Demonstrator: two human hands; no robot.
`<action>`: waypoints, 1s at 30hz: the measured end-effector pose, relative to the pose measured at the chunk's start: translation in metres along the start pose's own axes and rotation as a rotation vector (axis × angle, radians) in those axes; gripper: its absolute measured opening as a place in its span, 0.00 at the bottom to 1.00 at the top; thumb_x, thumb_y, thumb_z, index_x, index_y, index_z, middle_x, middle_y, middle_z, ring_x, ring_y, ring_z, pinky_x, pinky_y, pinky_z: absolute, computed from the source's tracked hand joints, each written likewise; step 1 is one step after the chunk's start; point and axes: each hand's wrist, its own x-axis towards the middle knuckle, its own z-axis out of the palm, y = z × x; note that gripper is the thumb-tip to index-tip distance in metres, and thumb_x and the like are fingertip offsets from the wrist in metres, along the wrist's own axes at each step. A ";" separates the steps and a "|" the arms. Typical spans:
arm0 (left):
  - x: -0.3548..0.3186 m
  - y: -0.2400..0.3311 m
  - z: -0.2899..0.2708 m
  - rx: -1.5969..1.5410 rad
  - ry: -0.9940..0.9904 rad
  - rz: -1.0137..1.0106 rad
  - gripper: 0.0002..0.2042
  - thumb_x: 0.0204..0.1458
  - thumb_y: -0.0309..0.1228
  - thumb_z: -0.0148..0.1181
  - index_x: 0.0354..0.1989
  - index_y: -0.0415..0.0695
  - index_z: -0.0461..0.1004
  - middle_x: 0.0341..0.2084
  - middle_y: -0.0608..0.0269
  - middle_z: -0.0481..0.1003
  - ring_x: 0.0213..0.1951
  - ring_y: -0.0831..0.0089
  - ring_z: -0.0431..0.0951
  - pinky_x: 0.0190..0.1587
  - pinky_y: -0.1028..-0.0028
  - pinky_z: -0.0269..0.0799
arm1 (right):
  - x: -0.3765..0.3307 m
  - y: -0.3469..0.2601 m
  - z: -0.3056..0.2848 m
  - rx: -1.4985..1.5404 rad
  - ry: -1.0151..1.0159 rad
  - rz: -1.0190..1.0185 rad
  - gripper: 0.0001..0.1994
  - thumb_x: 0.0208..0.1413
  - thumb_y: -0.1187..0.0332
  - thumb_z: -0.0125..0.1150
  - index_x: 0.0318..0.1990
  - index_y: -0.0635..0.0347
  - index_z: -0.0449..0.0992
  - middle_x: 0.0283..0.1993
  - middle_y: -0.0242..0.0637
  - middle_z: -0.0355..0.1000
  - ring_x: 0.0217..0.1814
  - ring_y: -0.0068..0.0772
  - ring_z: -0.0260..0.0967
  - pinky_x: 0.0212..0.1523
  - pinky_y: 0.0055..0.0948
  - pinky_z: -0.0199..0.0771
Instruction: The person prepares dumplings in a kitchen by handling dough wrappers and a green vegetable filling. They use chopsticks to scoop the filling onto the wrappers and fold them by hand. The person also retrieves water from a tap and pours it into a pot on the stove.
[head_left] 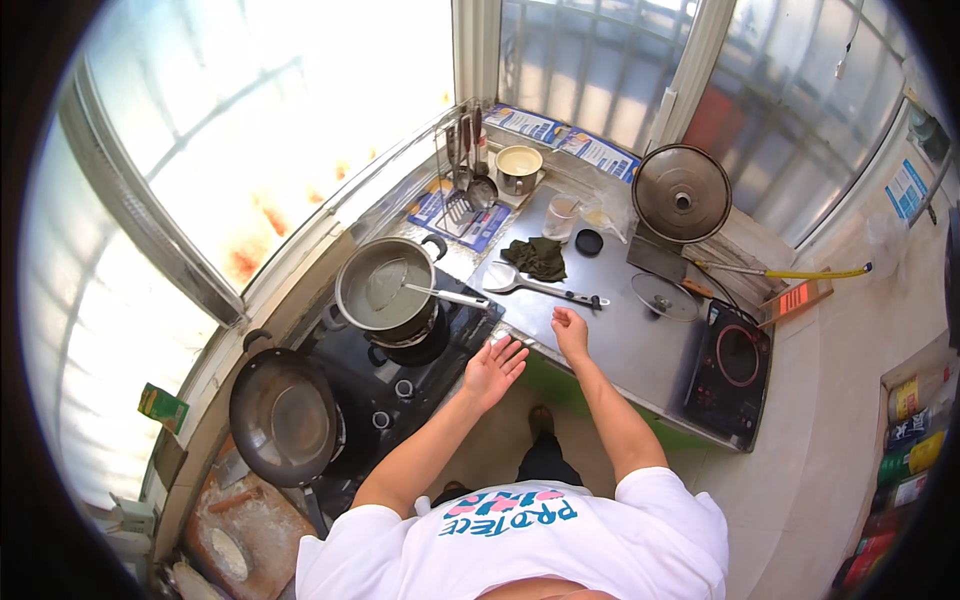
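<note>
the left hand (493,372) is palm up, fingers slightly spread, near the pale-handled metal strainer (450,296) that leans in the round grey metal pot (356,274). the right hand (571,332) (fingers curled together; whether they pinch, i cannot tell) hovers near the long-handled grey utensil (548,289) on the silver metal counter (625,350).

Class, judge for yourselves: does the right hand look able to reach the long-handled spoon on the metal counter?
Probably yes: the right hand is close to the spoon, and nothing seems to stand between them.
</note>
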 end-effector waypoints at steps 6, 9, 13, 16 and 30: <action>0.129 -0.039 0.058 -0.017 0.056 -0.047 0.23 0.65 0.45 0.34 0.59 0.40 0.59 0.60 0.51 0.60 0.62 0.53 0.61 0.63 0.58 0.57 | 0.113 0.017 -0.073 -0.113 0.043 -0.010 0.20 0.46 0.79 0.61 0.50 0.64 0.73 0.46 0.41 0.75 0.47 0.30 0.74 0.49 0.27 0.74; 0.180 -0.050 0.089 -0.014 0.080 -0.050 0.23 0.65 0.44 0.34 0.59 0.40 0.59 0.60 0.51 0.60 0.62 0.53 0.61 0.63 0.58 0.57 | 0.181 0.030 -0.100 -0.270 0.022 -0.061 0.23 0.45 0.79 0.62 0.54 0.64 0.70 0.49 0.44 0.74 0.52 0.34 0.73 0.50 0.30 0.74; 0.231 -0.047 0.106 -0.014 0.136 0.009 0.24 0.65 0.44 0.34 0.62 0.41 0.56 0.62 0.51 0.58 0.62 0.52 0.61 0.63 0.58 0.58 | 0.247 0.047 -0.107 -0.510 -0.036 -0.121 0.30 0.40 0.76 0.64 0.57 0.60 0.68 0.55 0.47 0.70 0.58 0.43 0.67 0.60 0.36 0.65; 0.261 -0.039 0.107 -0.023 0.171 0.038 0.25 0.65 0.44 0.33 0.64 0.41 0.53 0.64 0.50 0.56 0.63 0.52 0.61 0.63 0.58 0.58 | 0.281 0.053 -0.095 -0.610 -0.156 -0.145 0.37 0.38 0.75 0.67 0.61 0.61 0.63 0.62 0.47 0.63 0.66 0.46 0.58 0.65 0.35 0.58; 0.367 -0.010 0.100 -0.116 0.323 0.047 0.23 0.65 0.45 0.36 0.67 0.55 0.49 0.63 0.47 0.56 0.62 0.52 0.62 0.62 0.58 0.58 | 0.346 0.057 -0.074 -1.065 -0.473 -0.136 0.47 0.35 0.62 0.71 0.67 0.31 0.54 0.60 0.45 0.57 0.63 0.47 0.55 0.59 0.45 0.58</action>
